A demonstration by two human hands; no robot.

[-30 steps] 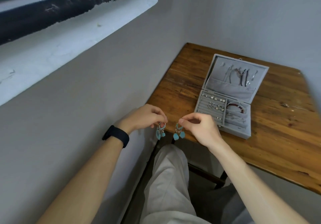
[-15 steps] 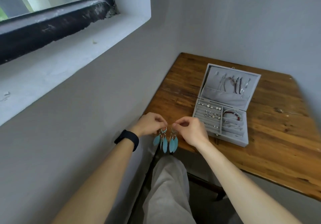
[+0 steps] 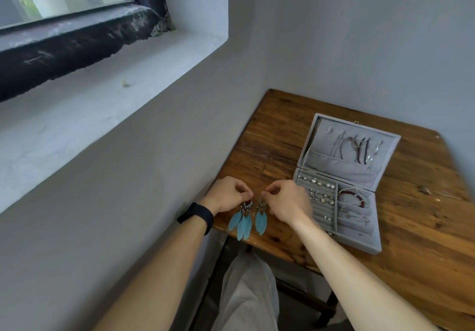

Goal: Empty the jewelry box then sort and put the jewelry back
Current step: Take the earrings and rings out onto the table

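Note:
A grey jewelry box [image 3: 359,243] stands open on the wooden table [image 3: 424,240], lid tilted back with necklaces hanging in it. Its base holds rows of earrings on the left and a red bracelet [image 3: 350,197] on the right. My left hand [image 3: 227,193] pinches one blue feather earring [image 3: 241,222] by its hook. My right hand [image 3: 288,202] pinches the matching feather earring [image 3: 261,220]. Both earrings hang side by side over the table's near left corner, left of the box.
A grey wall with a deep window sill [image 3: 102,94] runs along the left. The table sits in the corner against two walls. My legs in light trousers [image 3: 246,292] are under the table's near edge. A black band [image 3: 196,216] circles my left wrist.
The earrings' blue feathers now hang down at full length; a second ago they were bunched under my fingers. Both hands have stayed close together, and the view has tilted upward toward the window.

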